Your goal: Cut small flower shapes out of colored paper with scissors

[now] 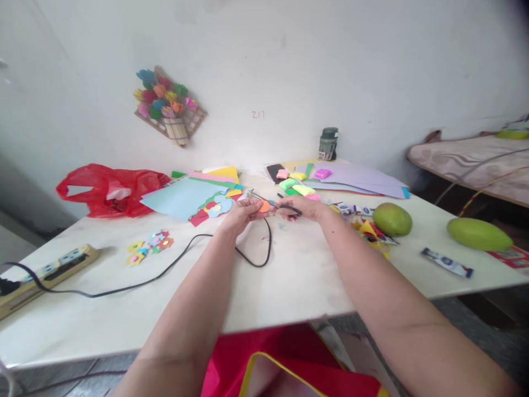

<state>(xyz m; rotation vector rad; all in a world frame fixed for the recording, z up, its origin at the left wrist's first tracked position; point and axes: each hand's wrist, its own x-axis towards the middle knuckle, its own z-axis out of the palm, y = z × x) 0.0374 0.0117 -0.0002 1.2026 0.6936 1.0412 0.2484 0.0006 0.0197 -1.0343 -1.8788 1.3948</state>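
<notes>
Toward the far edge of the worktop: one orange paper, set between both hands, nearer the left. Left hand: nearly closed, pinched the paper. Right hand: curled around the handles of the scissors, whose long axis ran crosswise, blades leftward, tips slanted toward the far left corner. Indistinct: the blade gap, and whether it took in the paper. Part-hidden: paper outline, behind left fingers.
</notes>
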